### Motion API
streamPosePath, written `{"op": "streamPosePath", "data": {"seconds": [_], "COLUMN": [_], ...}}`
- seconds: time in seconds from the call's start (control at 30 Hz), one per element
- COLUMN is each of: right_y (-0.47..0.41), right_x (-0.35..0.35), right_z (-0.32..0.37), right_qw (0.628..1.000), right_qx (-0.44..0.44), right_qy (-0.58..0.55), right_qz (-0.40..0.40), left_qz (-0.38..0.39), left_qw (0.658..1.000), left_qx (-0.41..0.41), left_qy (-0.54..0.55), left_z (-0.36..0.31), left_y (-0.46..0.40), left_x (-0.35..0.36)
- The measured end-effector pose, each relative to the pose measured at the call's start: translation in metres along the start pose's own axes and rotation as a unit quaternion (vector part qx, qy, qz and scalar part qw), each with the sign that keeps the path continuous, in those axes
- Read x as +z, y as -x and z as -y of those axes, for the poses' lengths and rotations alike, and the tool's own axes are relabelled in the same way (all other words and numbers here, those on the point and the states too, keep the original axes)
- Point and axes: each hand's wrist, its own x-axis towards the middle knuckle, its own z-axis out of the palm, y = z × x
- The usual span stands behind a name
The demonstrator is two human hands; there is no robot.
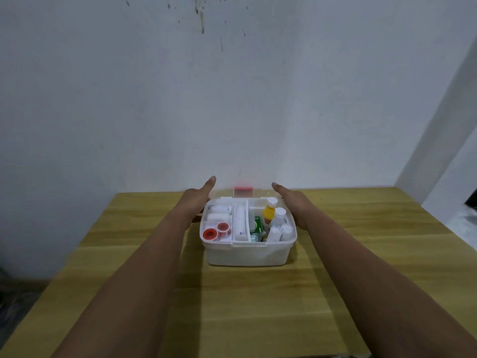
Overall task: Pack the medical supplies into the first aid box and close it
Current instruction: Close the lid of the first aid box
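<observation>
White box [247, 254], open, standing on a wooden table [258, 306] near its far edge, against a pale wall [232, 86]. Lid [229, 194]: clear, with a red latch [243, 188] at its middle, raised behind the box; how far it is tilted cannot be told. Left half of box: a white tray [233, 223] with compartments; two white bandage rolls [219, 213] in the far left compartment, two red-and-white tape rolls [216, 231] in the near left one, one long white roll [239, 223] lying lengthwise in the middle slot. Right half: yellow bottle [269, 211] with a white cap, upright; white bottle [279, 215] just beside it on the right; green packet [258, 224] near the tray; further white rolls [280, 232] toward the near right corner. Left hand [197, 200]: at the far left corner of the box, thumb up against the lid's edge, the other fingers hidden behind the box, so their state cannot be told. Right hand [293, 200]: at the far right corner, thumb toward the lid, remaining fingers hidden below the rim, grip likewise not discernible. Both forearms bare, reaching forward on either side of the box. Nothing else of the supplies seen on the table
</observation>
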Motion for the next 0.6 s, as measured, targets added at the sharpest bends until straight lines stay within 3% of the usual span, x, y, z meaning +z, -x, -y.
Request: {"op": "streamPosePath", "data": {"seconds": [0.6], "right_y": [0.071], "right_x": [-0.012], "right_z": [0.044], "right_qw": [0.987], "right_qx": [-0.144], "right_qy": [0.01], "right_qz": [-0.077], "left_qz": [-0.023], "left_qw": [0.993], "left_qx": [0.109], "left_qy": [0.034], "left_z": [-0.052], "left_y": [0.07], "left_x": [-0.017]}}
